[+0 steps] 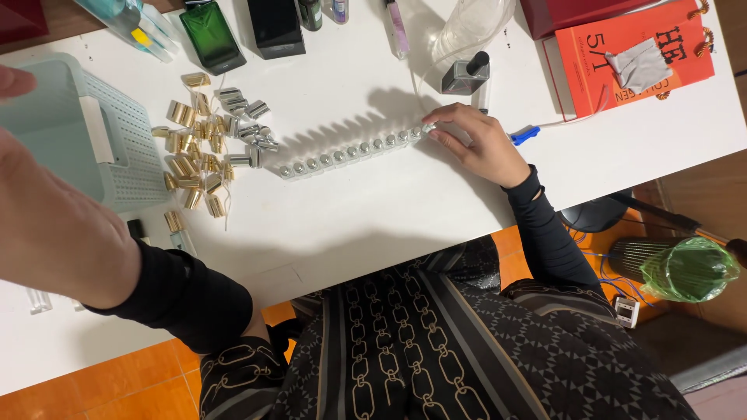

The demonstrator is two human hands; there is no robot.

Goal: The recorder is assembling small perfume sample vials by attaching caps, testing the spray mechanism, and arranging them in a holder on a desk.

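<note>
The right hand (478,144) lay on the white desk (373,218), its fingers curled down and their tips touching the near end of a row of small vials (354,150). The fingers were bent together, though whether they pinched the end vial could not be told. The row ran in a slanting line across the middle of the desk, the vials side by side and touching, each with a silver top. At the far end of the row lay a loose heap of gold and silver caps (210,140), just beside a pale green basket (85,140).

The left hand (47,210) was raised close to the camera over the basket, blurred and cut off by the picture's edge, so its grip could not be told.

Behind the right hand stood a grey bottle (465,75) with a black cap, and beside it an orange box (622,54). A green bottle (212,35) and a black bottle (275,27) stood along the desk's far edge.
</note>
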